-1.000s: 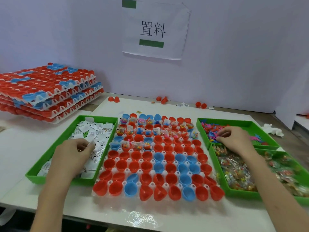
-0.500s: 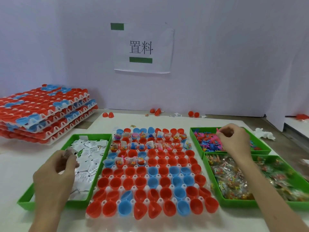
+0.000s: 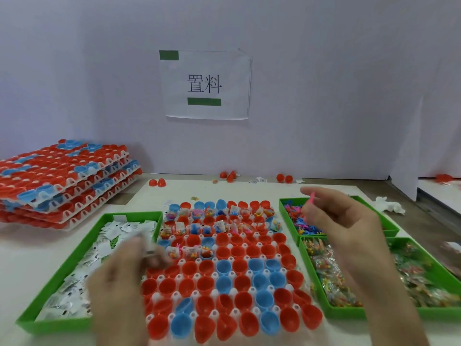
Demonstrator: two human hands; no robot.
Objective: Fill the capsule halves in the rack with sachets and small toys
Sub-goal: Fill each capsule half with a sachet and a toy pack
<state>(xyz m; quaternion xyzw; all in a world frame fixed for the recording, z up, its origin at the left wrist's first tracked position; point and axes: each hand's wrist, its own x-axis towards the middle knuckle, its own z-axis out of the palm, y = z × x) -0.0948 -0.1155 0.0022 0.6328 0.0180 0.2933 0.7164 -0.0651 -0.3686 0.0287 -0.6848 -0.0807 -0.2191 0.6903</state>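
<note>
One white rack (image 3: pixel 215 313) of red and blue capsule halves (image 3: pixel 205 283) sits at the middle of the desk (image 3: pixel 249 189), reaching its front edge, eight halves across the front row. The far rows already hold sachets and toys, as do three halves further forward on the left.

There are three green trays. One at the rack's left (image 3: pixel 55 325) holds white sachets (image 3: pixel 117 231). Two are at the right: the far one (image 3: pixel 384 217) holds small coloured toys (image 3: pixel 296 216) and the near one (image 3: pixel 349 313) holds clear packets (image 3: pixel 326 270).

Six loose red halves (image 3: pixel 157 182) lie in three pairs along the far edge. A stack of filled racks (image 3: pixel 62 176), four or five deep, fills the far left corner. One crumpled tissue (image 3: pixel 389 207) lies toward the far right, and one paper sign (image 3: pixel 207 84) hangs on the wall.

Half a second ago the left hand (image 3: pixel 122 283) was over the sachet tray. It has since moved right to the rack's left edge, its curled fingers pinching a blurred white sachet (image 3: pixel 143 236). The right hand (image 3: pixel 344 221) was reaching down into the far toy tray. It now hangs raised above that tray, with thumb and forefinger pinching one pink toy (image 3: pixel 311 199) and the other fingers loosely curled.
</note>
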